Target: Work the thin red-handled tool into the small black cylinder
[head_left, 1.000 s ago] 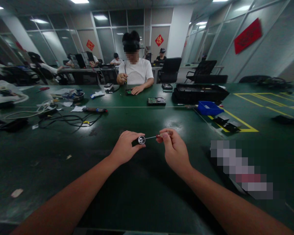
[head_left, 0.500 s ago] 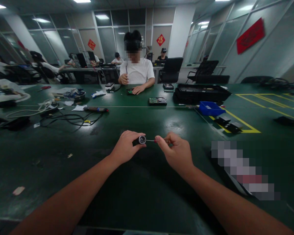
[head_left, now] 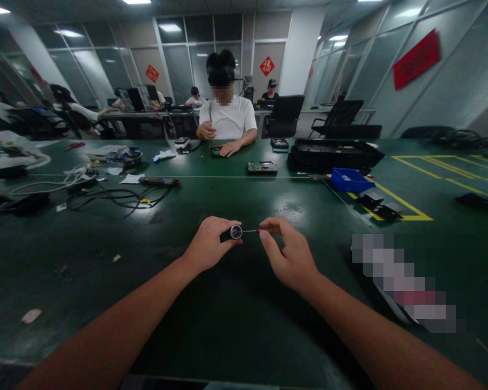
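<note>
My left hand [head_left: 206, 245] is closed around a small dark cylinder [head_left: 236, 232] with a bright metal ring at its open end, which faces me. Its exact kind I cannot tell, as the fingers cover most of it. My right hand [head_left: 290, 253] grips a screwdriver [head_left: 251, 231] by its handle, which is reddish near the shaft. The thin shaft points left and its tip reaches the ringed end of the cylinder. Both hands are held over the green table [head_left: 211, 330].
Across the table a person [head_left: 228, 119] works on a circuit board. A hard drive [head_left: 262, 168], a black tray [head_left: 335, 154] and a blue bin [head_left: 352, 180] lie beyond my hands. Cables [head_left: 109, 199] are at left; a blurred-out flat object [head_left: 402, 281] lies at right.
The screwdriver's tip has stayed at the cylinder while my right hand shifted its fingers along the handle. My left hand has kept its grip. The view has moved slightly.
</note>
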Action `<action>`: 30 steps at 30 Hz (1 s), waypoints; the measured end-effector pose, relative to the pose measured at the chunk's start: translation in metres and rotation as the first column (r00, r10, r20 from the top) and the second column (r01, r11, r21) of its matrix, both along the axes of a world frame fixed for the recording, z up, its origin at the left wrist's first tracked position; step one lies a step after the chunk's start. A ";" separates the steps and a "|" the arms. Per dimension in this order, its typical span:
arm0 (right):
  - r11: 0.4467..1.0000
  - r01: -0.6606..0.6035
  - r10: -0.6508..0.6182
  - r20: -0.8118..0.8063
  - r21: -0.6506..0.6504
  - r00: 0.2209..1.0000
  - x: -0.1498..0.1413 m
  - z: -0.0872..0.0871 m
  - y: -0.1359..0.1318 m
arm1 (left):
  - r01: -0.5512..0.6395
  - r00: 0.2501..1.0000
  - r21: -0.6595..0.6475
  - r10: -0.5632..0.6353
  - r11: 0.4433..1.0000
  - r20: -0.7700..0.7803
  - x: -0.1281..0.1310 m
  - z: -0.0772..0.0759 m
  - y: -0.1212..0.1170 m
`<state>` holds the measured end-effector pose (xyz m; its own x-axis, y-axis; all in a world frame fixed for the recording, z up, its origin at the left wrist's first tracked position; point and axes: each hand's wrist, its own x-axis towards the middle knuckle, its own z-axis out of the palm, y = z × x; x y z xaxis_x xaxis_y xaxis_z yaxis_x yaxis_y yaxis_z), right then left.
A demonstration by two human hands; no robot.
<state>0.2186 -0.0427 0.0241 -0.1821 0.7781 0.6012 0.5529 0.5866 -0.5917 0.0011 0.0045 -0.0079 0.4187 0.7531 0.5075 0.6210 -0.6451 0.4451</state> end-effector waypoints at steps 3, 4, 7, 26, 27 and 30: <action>1.000 -0.006 0.006 0.006 -0.027 1.000 0.001 0.000 -0.001 | 0.009 1.000 -0.005 -0.009 1.000 -0.008 0.000 0.000 0.000; 0.999 0.001 -0.002 -0.008 -0.035 1.000 0.000 -0.001 -0.002 | 0.012 1.000 -0.008 -0.012 1.000 -0.011 0.000 0.000 0.000; 0.995 0.000 -0.014 -0.149 -0.097 0.989 -0.003 -0.002 -0.002 | 0.007 1.000 -0.012 -0.007 1.000 -0.006 0.000 0.001 0.000; 0.962 -0.014 -0.139 -0.531 -0.274 0.836 -0.002 -0.010 0.016 | -0.006 1.000 -0.026 0.006 1.000 -0.019 0.002 0.005 -0.002; 0.966 -0.003 -0.129 -0.499 -0.257 0.857 -0.003 -0.010 0.014 | -0.007 1.000 -0.024 0.007 1.000 -0.020 0.002 0.005 -0.003; 0.975 0.002 -0.100 -0.428 -0.222 0.898 -0.004 -0.011 0.011 | -0.005 1.000 -0.024 0.005 1.000 -0.017 0.002 0.005 -0.003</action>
